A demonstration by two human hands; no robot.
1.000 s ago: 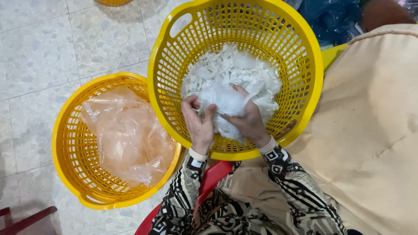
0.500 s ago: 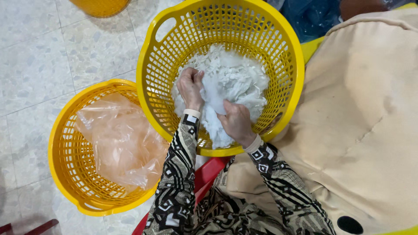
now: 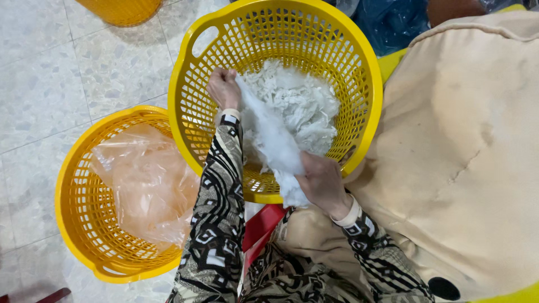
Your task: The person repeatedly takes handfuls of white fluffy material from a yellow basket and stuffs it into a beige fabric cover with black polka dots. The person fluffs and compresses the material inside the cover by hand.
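A large yellow plastic basket [image 3: 359, 67] sits in front of me, holding a heap of white fluffy material [image 3: 303, 101]. My left hand [image 3: 223, 87] grips one end of a long white strip [image 3: 269, 134] inside the basket. My right hand [image 3: 321, 182] holds the strip's other end near the basket's near rim, so the piece is stretched between both hands. Both my sleeves have a black-and-white pattern.
A second yellow basket [image 3: 78, 224] stands on the left on the tiled floor [image 3: 50, 78], lined with a crumpled translucent orange plastic bag [image 3: 149, 185]. A big beige cushion-like sack [image 3: 466, 157] fills the right side. Another orange basket [image 3: 120, 10] shows at the top left.
My hands have moved apart: the left went up and away inside the basket, the right drew back toward me, pulling a white strip out between them.
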